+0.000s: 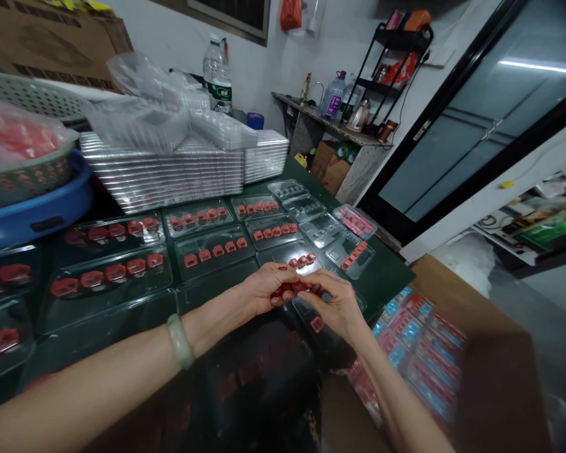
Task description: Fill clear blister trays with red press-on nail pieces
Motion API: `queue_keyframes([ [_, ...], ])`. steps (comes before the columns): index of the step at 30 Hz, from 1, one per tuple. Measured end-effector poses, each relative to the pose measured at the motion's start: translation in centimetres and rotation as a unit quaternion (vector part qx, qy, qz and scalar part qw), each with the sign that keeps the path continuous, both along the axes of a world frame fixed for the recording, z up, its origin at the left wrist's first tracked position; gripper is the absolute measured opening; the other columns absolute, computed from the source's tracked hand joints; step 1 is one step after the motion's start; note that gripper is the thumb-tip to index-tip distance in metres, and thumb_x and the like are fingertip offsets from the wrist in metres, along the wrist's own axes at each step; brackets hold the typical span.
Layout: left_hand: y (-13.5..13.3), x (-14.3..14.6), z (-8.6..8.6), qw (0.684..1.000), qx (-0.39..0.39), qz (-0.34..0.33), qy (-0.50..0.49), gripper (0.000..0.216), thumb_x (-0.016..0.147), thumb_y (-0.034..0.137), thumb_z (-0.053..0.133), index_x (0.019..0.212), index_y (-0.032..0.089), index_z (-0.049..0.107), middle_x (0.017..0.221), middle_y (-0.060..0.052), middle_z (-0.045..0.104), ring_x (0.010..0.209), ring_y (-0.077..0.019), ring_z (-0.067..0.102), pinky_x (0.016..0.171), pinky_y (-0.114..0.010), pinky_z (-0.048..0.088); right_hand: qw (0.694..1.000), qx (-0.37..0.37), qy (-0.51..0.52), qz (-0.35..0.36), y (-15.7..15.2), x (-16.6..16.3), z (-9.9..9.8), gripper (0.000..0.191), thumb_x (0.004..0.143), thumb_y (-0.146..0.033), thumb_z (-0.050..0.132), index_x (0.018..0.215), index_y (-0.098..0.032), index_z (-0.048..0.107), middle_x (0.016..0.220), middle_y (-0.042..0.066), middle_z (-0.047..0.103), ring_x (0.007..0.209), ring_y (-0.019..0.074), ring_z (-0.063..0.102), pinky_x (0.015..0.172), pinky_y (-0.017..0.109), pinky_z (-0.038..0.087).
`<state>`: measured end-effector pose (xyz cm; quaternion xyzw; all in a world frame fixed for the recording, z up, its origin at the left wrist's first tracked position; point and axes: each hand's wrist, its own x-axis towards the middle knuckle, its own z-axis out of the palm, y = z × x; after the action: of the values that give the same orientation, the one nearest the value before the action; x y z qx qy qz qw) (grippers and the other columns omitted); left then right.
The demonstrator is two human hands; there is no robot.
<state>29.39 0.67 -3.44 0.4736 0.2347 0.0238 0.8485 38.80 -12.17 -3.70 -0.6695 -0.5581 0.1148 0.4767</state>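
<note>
My left hand (270, 284) is closed around small glossy red pieces (283, 289) whose exact kind I cannot make out. My right hand (334, 299) meets it, thumb and fingers pinched at the red pieces' right end. Just beyond the hands lies a clear plastic tray (276, 255) with a few red pieces in its slots. Under my right hand is another clear tray (327, 327), partly hidden, with one red piece (317, 324) showing. A pale green bangle (180, 341) circles my left wrist.
Rows of clear trays with red pieces (116, 272) cover the dark green table (382, 277). Stacked clear trays (170, 170) stand at the back, beside a blue basin (38, 214). An open cardboard box (495, 352) with red and blue packs is at the lower right.
</note>
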Motion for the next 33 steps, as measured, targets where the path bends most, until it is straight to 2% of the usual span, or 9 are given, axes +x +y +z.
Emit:
queue_keyframes([
  [3, 0.0, 0.2, -0.1, 0.998, -0.047, -0.022, 0.021, 0.011, 0.063, 0.017, 0.061, 0.060, 0.011, 0.053, 0.039, 0.003, 0.045, 0.029, -0.0035, 0.036, 0.027, -0.013, 0.018, 0.999, -0.020, 0.044, 0.023, 0.0, 0.0, 0.0, 0.016, 0.072, -0.025, 0.059, 0.088, -0.021, 0.062, 0.080, 0.003, 0.062, 0.072, 0.0140, 0.056, 0.068, 0.027, 0.045],
  [7, 0.6, 0.7, -1.0, 0.993, -0.113, -0.026, 0.038, 0.011, 0.065, 0.019, 0.060, 0.066, 0.010, 0.054, 0.047, 0.001, 0.049, 0.031, -0.0037, 0.039, 0.027, -0.013, 0.017, 0.997, -0.043, 0.070, 0.008, 0.5, 1.5, -0.4, 0.017, 0.072, -0.031, 0.059, 0.082, -0.019, 0.063, 0.077, 0.003, 0.063, 0.068, 0.0142, 0.058, 0.062, 0.026, 0.046],
  [10, 1.5, 0.7, -1.4, 0.991, -0.131, -0.003, 0.032, 0.013, 0.068, 0.022, 0.058, 0.075, 0.012, 0.054, 0.057, -0.001, 0.053, 0.037, -0.0041, 0.044, 0.030, -0.013, 0.022, 0.997, -0.036, 0.022, -0.072, 1.9, 5.3, -0.6, 0.023, 0.072, -0.036, 0.056, 0.083, -0.017, 0.062, 0.071, 0.003, 0.063, 0.059, 0.0130, 0.056, 0.053, 0.024, 0.044],
  [13, 2.2, 0.1, -1.2, 0.987, -0.160, 0.013, 0.013, 0.012, 0.069, 0.021, 0.056, 0.077, 0.011, 0.055, 0.065, -0.004, 0.055, 0.048, -0.0087, 0.051, 0.036, -0.016, 0.030, 0.984, -0.047, -0.054, -0.163, 4.5, 10.4, -1.2, 0.029, 0.071, -0.038, 0.055, 0.083, -0.013, 0.062, 0.064, 0.005, 0.062, 0.053, 0.0129, 0.053, 0.048, 0.023, 0.042],
  [16, 2.5, -0.7, -0.6, 0.982, -0.188, 0.013, -0.032, 0.013, 0.072, 0.019, 0.050, 0.080, 0.010, 0.055, 0.074, -0.008, 0.056, 0.058, -0.0138, 0.055, 0.041, -0.021, 0.036, 0.979, -0.069, -0.088, -0.170, 7.4, 14.2, -2.3, 0.028, 0.068, -0.034, 0.056, 0.080, -0.011, 0.063, 0.061, 0.005, 0.061, 0.052, 0.0131, 0.053, 0.049, 0.023, 0.040],
  [18, 2.6, -1.0, -0.2, 0.978, -0.197, 0.005, -0.068, 0.018, 0.073, 0.018, 0.048, 0.087, 0.010, 0.055, 0.081, -0.009, 0.057, 0.063, -0.0156, 0.056, 0.045, -0.023, 0.038, 0.977, -0.085, -0.108, -0.166, 8.8, 15.4, -3.2, 0.024, 0.066, -0.031, 0.056, 0.076, -0.012, 0.064, 0.060, 0.004, 0.061, 0.053, 0.0129, 0.053, 0.050, 0.022, 0.040],
  [22, 2.9, -1.2, 0.0, 0.981, -0.182, 0.003, -0.071, 0.023, 0.074, 0.018, 0.051, 0.095, 0.012, 0.052, 0.086, -0.010, 0.057, 0.064, -0.0154, 0.057, 0.043, -0.021, 0.035, 0.965, -0.126, -0.155, -0.172, 10.0, 15.9, -4.3, 0.018, 0.065, -0.028, 0.056, 0.068, -0.014, 0.066, 0.060, 0.003, 0.062, 0.057, 0.0135, 0.054, 0.052, 0.021, 0.037],
  [28, 3.5, -1.1, -0.5, 0.989, -0.139, 0.021, -0.053, 0.027, 0.074, 0.038, 0.054, 0.082, 0.012, 0.052, 0.071, -0.004, 0.054, 0.046, -0.0075, 0.048, 0.032, -0.015, 0.020, 0.941, -0.191, -0.217, -0.175, 10.4, 15.5, -4.1, 0.019, 0.068, -0.027, 0.053, 0.073, -0.015, 0.067, 0.070, 0.005, 0.064, 0.066, 0.0149, 0.057, 0.059, 0.022, 0.038],
  [33, 3.3, -1.1, -0.7, 0.996, -0.075, 0.035, -0.033, 0.026, 0.065, 0.027, 0.066, 0.085, 0.016, 0.053, 0.063, 0.001, 0.050, 0.041, -0.0034, 0.043, 0.033, -0.014, 0.016, 0.917, -0.252, -0.252, -0.178, 11.4, 14.6, -3.6, 0.014, 0.068, -0.022, 0.055, 0.072, -0.015, 0.067, 0.076, 0.008, 0.065, 0.075, 0.0175, 0.057, 0.065, 0.024, 0.039],
])
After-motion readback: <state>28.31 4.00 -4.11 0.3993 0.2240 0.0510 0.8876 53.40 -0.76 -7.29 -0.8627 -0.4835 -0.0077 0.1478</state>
